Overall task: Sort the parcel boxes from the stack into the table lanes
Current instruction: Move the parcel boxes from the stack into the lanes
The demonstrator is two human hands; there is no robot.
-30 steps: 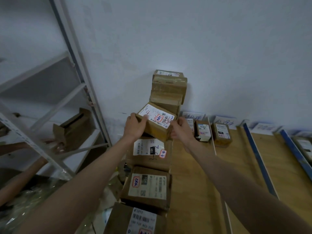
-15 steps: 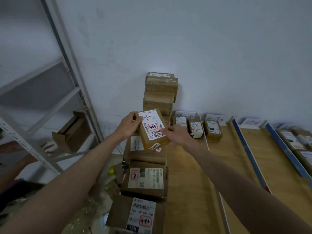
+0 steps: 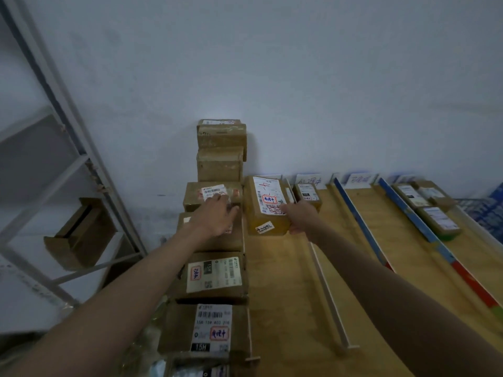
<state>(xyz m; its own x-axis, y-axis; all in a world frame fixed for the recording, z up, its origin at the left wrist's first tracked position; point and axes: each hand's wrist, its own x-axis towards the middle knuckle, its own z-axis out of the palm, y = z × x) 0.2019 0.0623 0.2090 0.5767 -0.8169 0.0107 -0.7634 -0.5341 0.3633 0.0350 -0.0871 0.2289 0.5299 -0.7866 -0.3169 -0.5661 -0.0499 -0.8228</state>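
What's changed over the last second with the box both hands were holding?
The labelled box went from mid-air before the stack down into the first table lane. The right hand grips its right side; the left hand let go and reaches over the stack boxes. The stack and the other lanes' parcels look unchanged.

A parcel sorting room, surely part of a courier depot. At 11 o'clock, a stack of brown cardboard boxes [image 3: 220, 148] with printed shipping labels, against a bare white wall [image 3: 299, 77]. At 2 o'clock, a wooden table [image 3: 283, 281] cut into lanes by blue dividers [image 3: 356, 221], with handwritten lane cards [image 3: 310, 181] at the far end. At 9 o'clock, a grey metal shelf rack [image 3: 81, 148].
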